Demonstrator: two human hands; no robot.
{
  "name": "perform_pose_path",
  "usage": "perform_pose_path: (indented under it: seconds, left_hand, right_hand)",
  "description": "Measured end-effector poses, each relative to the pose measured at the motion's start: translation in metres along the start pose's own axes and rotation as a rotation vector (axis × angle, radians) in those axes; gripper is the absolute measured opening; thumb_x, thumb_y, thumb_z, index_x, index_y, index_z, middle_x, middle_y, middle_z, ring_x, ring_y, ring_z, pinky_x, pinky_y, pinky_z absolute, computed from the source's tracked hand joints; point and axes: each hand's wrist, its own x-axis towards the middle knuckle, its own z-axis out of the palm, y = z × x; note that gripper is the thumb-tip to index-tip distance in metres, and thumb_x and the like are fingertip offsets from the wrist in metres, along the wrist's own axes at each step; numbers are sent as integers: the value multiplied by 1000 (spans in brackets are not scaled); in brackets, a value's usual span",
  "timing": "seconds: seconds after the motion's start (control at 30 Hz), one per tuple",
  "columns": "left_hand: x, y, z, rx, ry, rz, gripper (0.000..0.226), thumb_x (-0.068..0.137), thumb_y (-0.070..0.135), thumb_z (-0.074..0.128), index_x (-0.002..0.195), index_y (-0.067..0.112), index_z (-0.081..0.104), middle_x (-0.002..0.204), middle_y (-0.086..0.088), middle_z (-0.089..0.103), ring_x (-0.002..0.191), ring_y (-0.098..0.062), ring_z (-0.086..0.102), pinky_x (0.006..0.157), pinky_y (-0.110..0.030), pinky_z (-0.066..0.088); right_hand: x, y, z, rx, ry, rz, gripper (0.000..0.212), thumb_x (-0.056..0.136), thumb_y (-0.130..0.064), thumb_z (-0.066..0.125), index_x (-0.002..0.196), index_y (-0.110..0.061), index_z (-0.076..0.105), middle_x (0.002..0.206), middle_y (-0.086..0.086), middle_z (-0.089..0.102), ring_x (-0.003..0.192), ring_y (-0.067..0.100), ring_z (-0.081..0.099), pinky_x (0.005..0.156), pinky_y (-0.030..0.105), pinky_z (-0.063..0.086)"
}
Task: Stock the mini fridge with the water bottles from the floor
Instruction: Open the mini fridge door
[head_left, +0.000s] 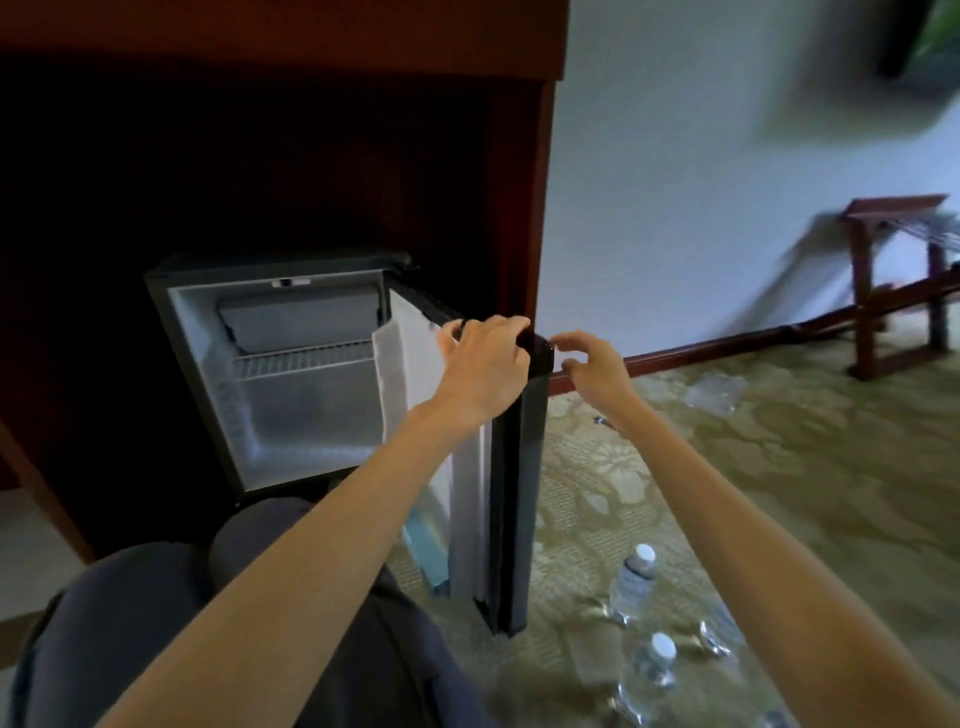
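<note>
A black mini fridge stands under a dark wooden desk with its door swung wide toward me. Its white inside holds a wire shelf and a small freezer box, with nothing on the shelf. My left hand grips the top edge of the fridge door. My right hand hovers just right of the door's top corner, fingers curled and apart, holding nothing. Clear water bottles with white caps stand on the carpet at lower right, one near the door's foot and another closer to me.
The desk's wooden side panel rises right behind the fridge door. Crumpled plastic wrap lies on the patterned carpet by the white wall. A wooden luggage rack stands at the far right. My knees in dark trousers are in front of the fridge.
</note>
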Motion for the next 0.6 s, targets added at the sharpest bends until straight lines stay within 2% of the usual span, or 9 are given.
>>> perform_pose_path:
  seconds: [0.1,0.2,0.27,0.33,0.43,0.53,0.6]
  left_hand:
    - [-7,12,26,-126,125,57,39,90,7,38,125,15,54,131,-2,53,124,-16,45,105,-28,11]
    - [-19,12,61,-187,133,26,31,88,5,41,114,11,58,118,-6,55,114,-18,49,102,-30,18]
    - [-28,8,87,-207,27,-13,28,88,5,41,110,9,57,112,-8,55,108,-21,51,100,-33,23]
    - [-39,3,113,-187,-121,-47,28,90,7,40,113,9,55,114,-9,55,107,-24,52,102,-37,30]
    - [-53,-7,150,-148,-359,-113,30,92,9,38,119,8,53,122,-10,53,109,-28,53,99,-42,39]
    - [-65,-22,181,-147,-542,-156,29,92,10,40,117,7,53,121,-11,54,109,-29,53,96,-42,42]
    - [-71,-35,198,-132,-621,-194,27,91,10,41,115,8,55,119,-11,56,108,-28,54,94,-41,44]
  right_hand:
    - [-17,43,-9,25,95,198,37,86,8,40,118,-2,56,122,14,60,113,27,55,95,33,43]
    - [-48,88,-7,0,120,338,33,88,2,43,119,-3,55,113,10,57,105,25,56,85,31,44]
    - [-75,113,0,-20,87,438,34,89,-2,43,122,-5,54,113,4,54,103,22,55,82,27,42]
    - [-100,139,11,-52,45,538,35,90,-3,44,124,-3,53,125,9,55,112,25,54,84,27,41]
    - [-132,176,28,-131,-19,671,36,91,-11,47,125,0,52,125,16,57,113,29,54,80,27,37]
    - [-158,208,45,-256,-190,761,42,88,-20,51,127,-5,49,122,18,58,111,34,55,88,36,44]
    - [-168,227,57,-334,-331,800,51,86,-28,55,133,-12,43,129,16,53,116,35,53,95,40,44]
